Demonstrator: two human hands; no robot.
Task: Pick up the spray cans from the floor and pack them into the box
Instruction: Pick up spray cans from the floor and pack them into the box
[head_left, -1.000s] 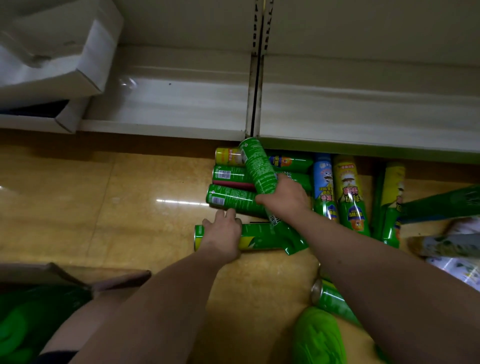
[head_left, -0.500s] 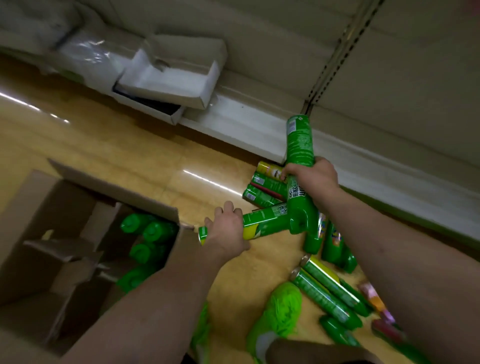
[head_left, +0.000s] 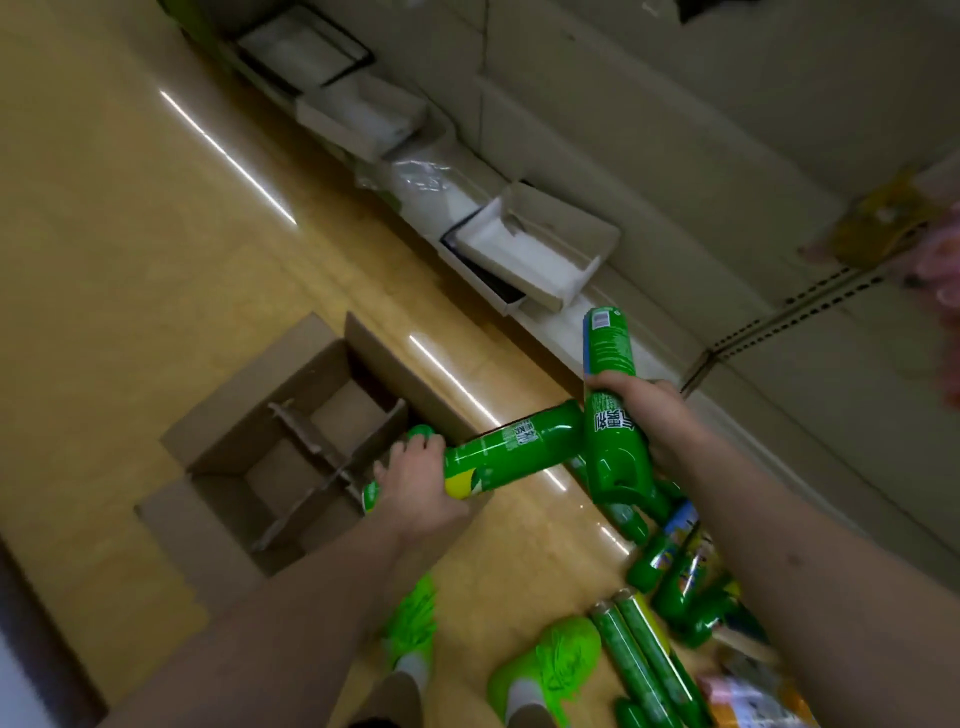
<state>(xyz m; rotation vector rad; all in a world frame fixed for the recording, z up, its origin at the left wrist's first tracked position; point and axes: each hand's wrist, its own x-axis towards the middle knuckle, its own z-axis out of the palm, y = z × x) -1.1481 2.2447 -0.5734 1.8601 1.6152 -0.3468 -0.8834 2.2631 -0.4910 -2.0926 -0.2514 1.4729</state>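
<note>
1. The left hand (head_left: 418, 480) has its fingers wrapped round a green can (head_left: 498, 457), a glossy metal cylinder lying nearly level in the air, with a yellow patch on its label near the hand.
2. This can's base end pokes out past the left fingers, just over the near edge of the box (head_left: 228, 452).
3. The right hand (head_left: 641, 410) clenches a second can (head_left: 610, 395) about its middle; it stands nearly upright, flat base up and its green plastic cap down.
4. The two held cans touch, the level one's far end meeting the upright one's side.
5. Both carry white Chinese characters on green labels; the upright one shows a white barcode panel near its base. The writing is too blurred to read.
6. The box is plain brown corrugated cardboard, flaps open, with cardboard dividers forming cells. One green cap (head_left: 421, 434) shows at its right side; whether it sits in a cell I cannot tell.
7. More cans lie on the floor (head_left: 104, 234), a smooth, shiny tan surface with streaks of reflected light: two long ones (head_left: 639, 665) side by side by the right foot, and a loose pile (head_left: 675, 571) under the right forearm, too jumbled to count.
8. Two bright green knit shoes (head_left: 550, 660) show below.
9. White cardboard trays (head_left: 535, 254) sit along the base of the pale shelving.
</note>
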